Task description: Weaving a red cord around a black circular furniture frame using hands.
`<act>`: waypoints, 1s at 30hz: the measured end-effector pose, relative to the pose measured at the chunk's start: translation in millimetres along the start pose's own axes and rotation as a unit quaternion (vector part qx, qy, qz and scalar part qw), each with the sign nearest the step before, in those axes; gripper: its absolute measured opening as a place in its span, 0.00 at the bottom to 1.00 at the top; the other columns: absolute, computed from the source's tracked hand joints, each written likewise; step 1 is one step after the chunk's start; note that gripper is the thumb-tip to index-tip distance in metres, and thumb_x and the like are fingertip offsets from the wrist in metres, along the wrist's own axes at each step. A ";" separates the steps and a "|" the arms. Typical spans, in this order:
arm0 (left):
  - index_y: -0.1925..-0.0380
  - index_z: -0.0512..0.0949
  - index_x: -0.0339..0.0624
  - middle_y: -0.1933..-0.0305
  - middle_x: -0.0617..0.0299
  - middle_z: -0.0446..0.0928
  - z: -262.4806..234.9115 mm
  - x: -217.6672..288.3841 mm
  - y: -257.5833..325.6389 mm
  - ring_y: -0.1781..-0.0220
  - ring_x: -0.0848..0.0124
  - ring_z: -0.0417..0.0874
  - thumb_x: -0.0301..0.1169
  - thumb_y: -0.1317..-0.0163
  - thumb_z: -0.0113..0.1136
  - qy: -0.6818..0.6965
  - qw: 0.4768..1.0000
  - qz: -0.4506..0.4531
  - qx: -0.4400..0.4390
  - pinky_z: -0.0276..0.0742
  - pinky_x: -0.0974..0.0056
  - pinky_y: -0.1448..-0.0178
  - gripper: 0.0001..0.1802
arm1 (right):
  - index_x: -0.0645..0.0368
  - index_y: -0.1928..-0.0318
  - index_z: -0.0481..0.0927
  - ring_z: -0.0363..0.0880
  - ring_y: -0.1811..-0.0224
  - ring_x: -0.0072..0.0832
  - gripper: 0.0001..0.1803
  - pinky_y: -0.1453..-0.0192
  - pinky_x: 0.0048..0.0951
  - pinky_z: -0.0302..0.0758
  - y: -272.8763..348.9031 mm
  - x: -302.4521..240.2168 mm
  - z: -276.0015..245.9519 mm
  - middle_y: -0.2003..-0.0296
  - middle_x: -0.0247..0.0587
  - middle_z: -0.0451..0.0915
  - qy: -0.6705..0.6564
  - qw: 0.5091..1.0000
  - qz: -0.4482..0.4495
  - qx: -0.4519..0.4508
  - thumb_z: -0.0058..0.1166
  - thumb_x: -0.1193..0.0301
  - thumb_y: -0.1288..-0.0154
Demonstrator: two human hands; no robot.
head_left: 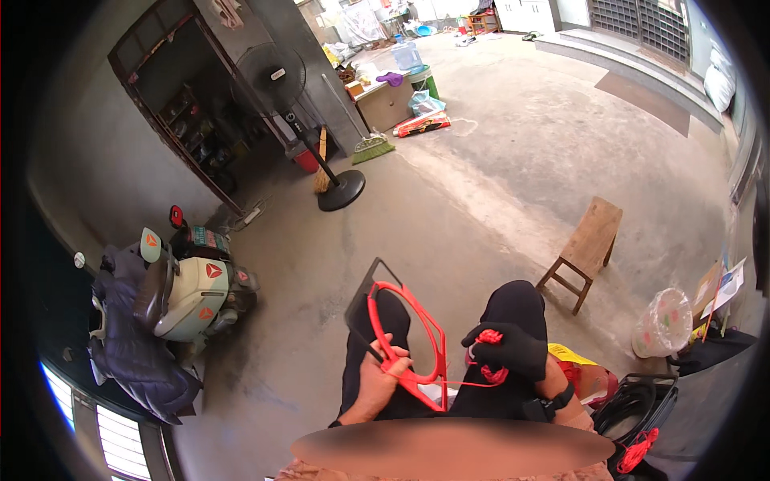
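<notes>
My left hand, bare, is closed around the lower part of a looped frame above my left thigh. Most of the frame is bright red, apparently covered in cord; a thin black bar section sticks out at its far left. In a black glove, my right hand is curled round a bundle of red cord over my right thigh. One red strand runs from the bundle across to the frame's lower end. The palm side of the gloved hand is hidden.
A wooden stool stands ahead to the right, with a patterned bin nearer. Black frames with red cord lie at my right. An electric scooter is at left; a standing fan and broom stand farther off.
</notes>
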State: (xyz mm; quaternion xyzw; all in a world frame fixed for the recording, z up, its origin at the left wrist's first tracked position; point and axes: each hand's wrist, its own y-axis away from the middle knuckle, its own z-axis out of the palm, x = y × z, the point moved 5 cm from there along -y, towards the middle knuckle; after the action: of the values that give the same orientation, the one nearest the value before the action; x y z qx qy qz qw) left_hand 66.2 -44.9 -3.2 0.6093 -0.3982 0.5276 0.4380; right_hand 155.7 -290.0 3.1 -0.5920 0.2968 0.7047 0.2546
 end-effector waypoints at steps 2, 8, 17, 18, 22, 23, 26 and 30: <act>0.36 0.59 0.32 0.57 0.61 0.77 11.3 7.2 8.8 0.55 0.73 0.80 0.21 0.40 0.64 -0.048 0.997 0.026 -0.054 0.78 0.68 0.49 0.34 | 0.62 0.51 0.81 0.77 0.59 0.18 0.13 0.51 0.24 0.76 1.7 -0.8 -0.3 0.61 0.33 0.83 -0.032 0.999 -0.008 0.008 0.58 0.72 0.35; 0.35 0.60 0.34 0.56 0.61 0.76 10.0 4.4 21.6 0.53 0.74 0.79 0.21 0.39 0.64 0.024 0.994 0.011 -0.107 0.77 0.68 0.46 0.34 | 0.62 0.53 0.81 0.79 0.63 0.19 0.12 0.56 0.22 0.77 -19.5 -10.1 22.2 0.64 0.33 0.82 -0.105 0.994 0.011 -0.006 0.60 0.75 0.38; 0.35 0.62 0.33 0.57 0.64 0.75 -8.0 -28.5 -7.1 0.54 0.77 0.77 0.22 0.40 0.64 0.074 0.994 0.048 -0.067 0.75 0.71 0.47 0.34 | 0.60 0.55 0.83 0.81 0.63 0.23 0.14 0.55 0.28 0.78 -41.4 -17.3 64.0 0.64 0.36 0.84 0.283 0.959 0.013 0.016 0.66 0.70 0.42; 0.35 0.61 0.33 0.57 0.64 0.75 -6.5 -31.8 -11.2 0.54 0.77 0.78 0.22 0.40 0.65 0.064 0.993 0.070 -0.069 0.75 0.71 0.47 0.34 | 0.60 0.55 0.83 0.81 0.62 0.23 0.14 0.54 0.27 0.78 -40.5 -16.3 65.5 0.64 0.36 0.84 0.265 0.964 0.020 0.024 0.65 0.70 0.42; 0.36 0.61 0.31 0.58 0.64 0.77 -6.3 -63.1 -31.7 0.57 0.77 0.79 0.27 0.39 0.67 0.159 0.986 -0.034 -0.018 0.77 0.70 0.51 0.35 | 0.61 0.54 0.82 0.80 0.61 0.20 0.14 0.54 0.25 0.77 -34.9 -11.4 70.7 0.62 0.35 0.84 0.170 0.981 0.081 0.051 0.64 0.72 0.41; 0.36 0.61 0.31 0.58 0.63 0.77 -4.5 -66.0 -33.6 0.57 0.77 0.79 0.27 0.39 0.68 0.163 0.986 -0.020 -0.034 0.77 0.70 0.51 0.35 | 0.61 0.53 0.82 0.80 0.61 0.19 0.15 0.53 0.25 0.77 -32.7 -9.5 73.4 0.61 0.35 0.84 0.134 0.984 0.107 0.052 0.64 0.72 0.41; 0.36 0.60 0.30 0.57 0.62 0.78 -5.5 -75.0 -37.5 0.56 0.75 0.80 0.30 0.38 0.66 0.157 0.986 -0.023 -0.053 0.78 0.71 0.55 0.35 | 0.63 0.50 0.80 0.80 0.57 0.18 0.18 0.50 0.24 0.77 -29.6 -10.1 92.8 0.59 0.36 0.84 0.077 0.992 0.097 -0.004 0.64 0.69 0.38; 0.37 0.60 0.31 0.57 0.62 0.77 -10.2 -72.1 -41.2 0.56 0.73 0.82 0.34 0.35 0.64 0.124 0.990 -0.018 -0.070 0.79 0.72 0.64 0.33 | 0.61 0.48 0.79 0.78 0.62 0.17 0.16 0.55 0.21 0.76 -24.9 0.8 106.6 0.64 0.31 0.81 0.035 0.983 0.176 -0.022 0.60 0.75 0.38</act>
State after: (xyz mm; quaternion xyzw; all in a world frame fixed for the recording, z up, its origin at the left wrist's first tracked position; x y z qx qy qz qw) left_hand 93.2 -21.2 -78.8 0.5141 -0.3655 0.5619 0.5351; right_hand 100.4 -196.0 12.5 -0.5603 0.3893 0.7238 0.1026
